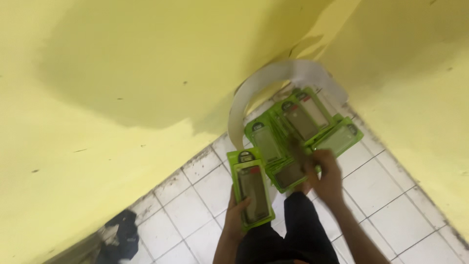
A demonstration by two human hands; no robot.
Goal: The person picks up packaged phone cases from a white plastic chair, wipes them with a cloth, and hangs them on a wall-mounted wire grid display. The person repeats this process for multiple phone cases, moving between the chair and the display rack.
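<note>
Two hands at work over white tiled floor (386, 220). Left hand (238, 215) clamped on green-framed package (251, 188), held upright, apart from rest. Right hand (326, 173), blurred, fingers curled, touching heap of matching green packages (303, 129) in yellow wall corner (122, 73). White curved sheet (273, 78) behind heap. Dark cloth (119, 237) lies on floor, well apart.

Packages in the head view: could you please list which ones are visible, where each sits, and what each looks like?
Held package: in the left hand, flat rectangular green card with a clear blister and a dark label patch at the top.
Pile of packages: on the tiled floor in the yellow corner, same green kind, fanned out under the right hand.
White paper strip: arches behind the pile.
</note>
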